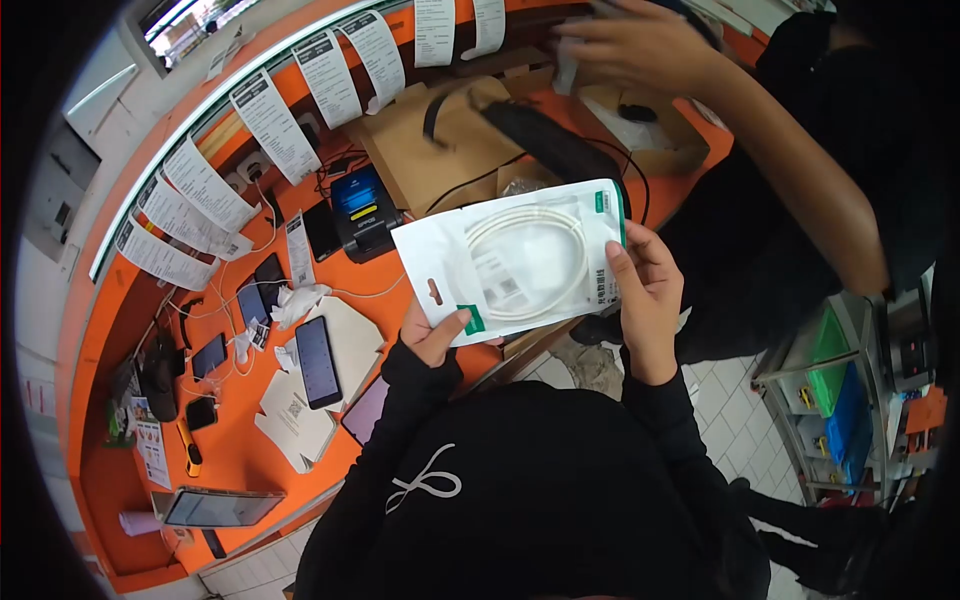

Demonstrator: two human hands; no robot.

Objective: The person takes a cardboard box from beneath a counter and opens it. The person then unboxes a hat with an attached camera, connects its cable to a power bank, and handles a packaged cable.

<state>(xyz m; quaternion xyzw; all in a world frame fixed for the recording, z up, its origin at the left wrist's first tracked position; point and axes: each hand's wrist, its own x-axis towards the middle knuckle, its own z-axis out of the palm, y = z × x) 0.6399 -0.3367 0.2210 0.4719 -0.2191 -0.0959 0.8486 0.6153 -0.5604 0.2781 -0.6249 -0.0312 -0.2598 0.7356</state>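
Between my two hands is a white and green packaged charging cable [530,262], a coiled white cable showing through the pouch's clear window. My left hand [432,335] pinches its lower left corner, thumb over the green label. On the right edge, my right hand [645,290] grips the pouch with the thumb in front; its other fingers are partly behind. The pouch is slightly tilted and held above the orange counter [240,395]. Just beyond it stands a black receipt printer [362,215] with a lit blue screen.
Printed receipts [275,125] hang along the counter's raised edge. Several phones [318,362], white cables and papers lie on the counter; a tablet [222,507] stands near its end. At right, a co-worker's arm [790,160] reaches over cardboard boxes [430,150]. A shelf rack [840,400] stands lower right.
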